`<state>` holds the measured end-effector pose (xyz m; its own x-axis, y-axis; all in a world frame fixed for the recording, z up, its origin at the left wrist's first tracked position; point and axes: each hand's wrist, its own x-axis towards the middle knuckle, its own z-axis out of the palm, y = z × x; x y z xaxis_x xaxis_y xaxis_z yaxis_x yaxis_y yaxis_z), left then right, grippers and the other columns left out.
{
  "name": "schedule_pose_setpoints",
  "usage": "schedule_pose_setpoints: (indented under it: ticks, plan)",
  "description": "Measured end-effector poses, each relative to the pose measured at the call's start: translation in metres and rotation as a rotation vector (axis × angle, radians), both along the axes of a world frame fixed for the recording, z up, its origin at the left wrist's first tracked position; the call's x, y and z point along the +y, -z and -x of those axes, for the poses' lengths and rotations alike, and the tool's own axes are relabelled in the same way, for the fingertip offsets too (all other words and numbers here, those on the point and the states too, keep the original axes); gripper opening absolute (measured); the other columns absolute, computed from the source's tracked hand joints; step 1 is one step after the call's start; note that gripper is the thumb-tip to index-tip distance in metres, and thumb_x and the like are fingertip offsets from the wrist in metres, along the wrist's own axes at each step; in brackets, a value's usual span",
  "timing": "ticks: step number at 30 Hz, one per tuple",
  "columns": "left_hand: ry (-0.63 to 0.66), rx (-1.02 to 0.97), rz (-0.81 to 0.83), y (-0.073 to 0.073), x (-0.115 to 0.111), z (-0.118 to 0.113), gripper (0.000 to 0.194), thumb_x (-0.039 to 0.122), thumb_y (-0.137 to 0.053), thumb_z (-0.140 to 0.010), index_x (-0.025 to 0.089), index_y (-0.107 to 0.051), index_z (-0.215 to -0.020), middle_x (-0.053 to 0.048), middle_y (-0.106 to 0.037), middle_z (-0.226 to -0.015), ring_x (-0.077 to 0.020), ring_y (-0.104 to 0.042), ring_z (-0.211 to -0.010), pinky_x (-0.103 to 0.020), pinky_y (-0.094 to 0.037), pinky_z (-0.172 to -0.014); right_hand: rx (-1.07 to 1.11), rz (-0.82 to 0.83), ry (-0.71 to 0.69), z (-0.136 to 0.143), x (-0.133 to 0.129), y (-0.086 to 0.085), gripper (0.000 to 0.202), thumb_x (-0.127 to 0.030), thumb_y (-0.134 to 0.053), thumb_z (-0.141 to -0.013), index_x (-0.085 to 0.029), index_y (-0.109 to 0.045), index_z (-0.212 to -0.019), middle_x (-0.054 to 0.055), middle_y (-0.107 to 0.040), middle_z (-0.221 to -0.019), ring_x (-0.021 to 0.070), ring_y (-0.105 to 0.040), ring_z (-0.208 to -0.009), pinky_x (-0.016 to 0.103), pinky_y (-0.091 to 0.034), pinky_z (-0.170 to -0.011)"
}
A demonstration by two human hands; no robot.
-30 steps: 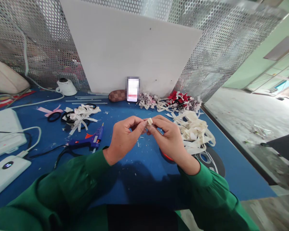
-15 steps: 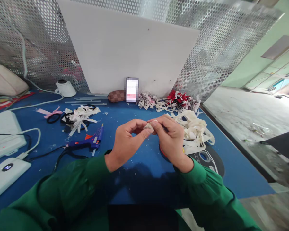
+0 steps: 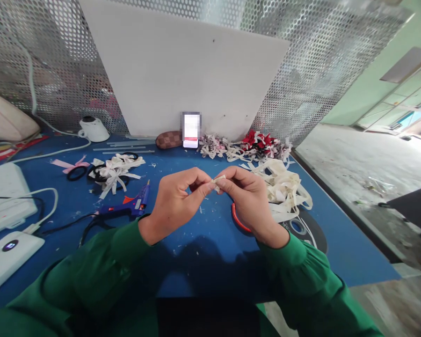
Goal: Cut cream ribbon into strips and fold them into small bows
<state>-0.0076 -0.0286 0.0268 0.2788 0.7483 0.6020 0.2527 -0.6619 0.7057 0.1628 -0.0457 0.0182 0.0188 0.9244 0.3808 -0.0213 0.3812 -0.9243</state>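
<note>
A small piece of cream ribbon [image 3: 219, 180] is pinched between my two hands above the middle of the blue table. My left hand [image 3: 182, 199] grips its left end with thumb and forefinger. On the other side, the thumb and fingers of my right hand [image 3: 247, 196] close on the ribbon. Beside and beyond my right hand lies a heap of loose cream ribbon [image 3: 284, 185]. A red handle [image 3: 239, 219], partly covered by that hand, rests on the table.
A blue glue gun [image 3: 128, 206] with a cable lies left of my hands, near white bows with black hair ties [image 3: 117, 171]. Red and pale bows [image 3: 261, 142] line the back by a lit phone [image 3: 191, 130]. A dark reel [image 3: 310, 229] sits at right, a white power bank [image 3: 12, 260] at left.
My hands have drawn slightly apart, with the left shifting left. The ribbon piece has turned and shows more between the fingertips. More of the red handle is visible.
</note>
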Motion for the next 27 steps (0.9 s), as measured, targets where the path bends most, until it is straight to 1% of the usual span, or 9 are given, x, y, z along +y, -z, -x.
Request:
schedule_pose_setpoints:
  ticks: [2,3,8,11,14,17,20,24,27]
  plan:
    - [0.023,0.026,0.003,-0.002,-0.001,0.002,0.017,0.024,-0.067,-0.091,0.02,-0.068,-0.074,0.001,-0.069,-0.068,-0.0115,-0.06,-0.062,-0.023,-0.046,-0.06,0.019,-0.023,-0.017,0.001,-0.001,0.002,0.011,-0.024,-0.073,-0.085,-0.021,-0.07,-0.075,-0.003,-0.064,-0.065,0.0112,-0.056,-0.061,0.025,-0.045,-0.058]
    - [0.038,0.02,0.032,-0.002,-0.002,0.002,0.017,0.024,-0.068,-0.091,0.02,-0.067,-0.074,0.001,-0.068,-0.067,-0.0112,-0.06,-0.06,-0.023,-0.046,-0.059,0.036,-0.037,-0.021,0.001,-0.001,0.003,0.011,-0.023,-0.073,-0.086,-0.021,-0.07,-0.076,-0.003,-0.064,-0.065,0.0109,-0.055,-0.061,0.025,-0.045,-0.058]
    - [0.148,-0.128,0.29,-0.005,-0.001,-0.001,0.021,0.028,-0.073,-0.087,0.018,-0.066,-0.07,0.002,-0.065,-0.061,-0.0097,-0.057,-0.051,-0.021,-0.046,-0.049,0.139,-0.051,-0.04,0.006,-0.001,0.011,0.01,-0.022,-0.073,-0.086,-0.022,-0.069,-0.077,-0.004,-0.065,-0.068,0.0107,-0.055,-0.061,0.025,-0.046,-0.059]
    - [0.206,-0.207,0.408,-0.004,0.002,-0.004,0.024,0.031,-0.078,-0.083,0.017,-0.064,-0.068,0.002,-0.064,-0.059,-0.0092,-0.056,-0.049,-0.02,-0.046,-0.047,0.154,-0.036,-0.034,0.007,0.0,0.013,0.011,-0.024,-0.074,-0.085,-0.022,-0.068,-0.076,-0.004,-0.065,-0.069,0.0111,-0.055,-0.06,0.026,-0.047,-0.06]
    - [0.227,-0.25,0.479,0.001,0.003,-0.006,0.027,0.034,-0.079,-0.082,0.017,-0.063,-0.069,0.002,-0.063,-0.059,-0.0095,-0.056,-0.05,-0.021,-0.047,-0.049,0.161,-0.013,-0.008,0.008,0.001,0.014,0.013,-0.026,-0.074,-0.083,-0.021,-0.067,-0.075,-0.003,-0.066,-0.07,0.0112,-0.055,-0.06,0.026,-0.048,-0.06]
    - [0.213,-0.258,0.466,0.005,0.003,-0.008,0.026,0.038,-0.075,-0.086,0.018,-0.063,-0.074,0.002,-0.064,-0.062,-0.0106,-0.059,-0.055,-0.022,-0.05,-0.055,0.195,-0.009,0.02,0.009,0.001,0.013,0.012,-0.026,-0.076,-0.082,-0.022,-0.067,-0.074,-0.003,-0.066,-0.07,0.0109,-0.055,-0.06,0.026,-0.048,-0.06]
    - [0.187,-0.207,0.41,0.006,0.003,-0.007,0.024,0.039,-0.071,-0.089,0.019,-0.063,-0.08,0.002,-0.064,-0.065,-0.0115,-0.06,-0.06,-0.023,-0.05,-0.06,0.209,-0.021,0.05,0.01,0.002,0.014,0.01,-0.025,-0.076,-0.082,-0.023,-0.069,-0.075,-0.004,-0.065,-0.068,0.0108,-0.055,-0.06,0.025,-0.047,-0.06]
    - [0.159,-0.086,0.331,0.004,0.006,-0.005,0.025,0.041,-0.064,-0.094,0.02,-0.061,-0.081,0.003,-0.06,-0.063,-0.0112,-0.056,-0.058,-0.023,-0.046,-0.058,0.149,-0.018,0.093,0.01,0.002,0.014,0.009,-0.027,-0.076,-0.082,-0.023,-0.07,-0.076,-0.003,-0.066,-0.068,0.0115,-0.055,-0.06,0.026,-0.048,-0.059]
    - [0.186,-0.016,0.308,0.004,0.008,-0.003,0.028,0.042,-0.058,-0.098,0.02,-0.058,-0.081,0.005,-0.056,-0.059,-0.0106,-0.053,-0.055,-0.023,-0.043,-0.057,0.121,-0.031,0.094,0.009,0.002,0.014,0.009,-0.027,-0.076,-0.082,-0.023,-0.07,-0.077,-0.003,-0.068,-0.072,0.0113,-0.055,-0.06,0.026,-0.048,-0.059]
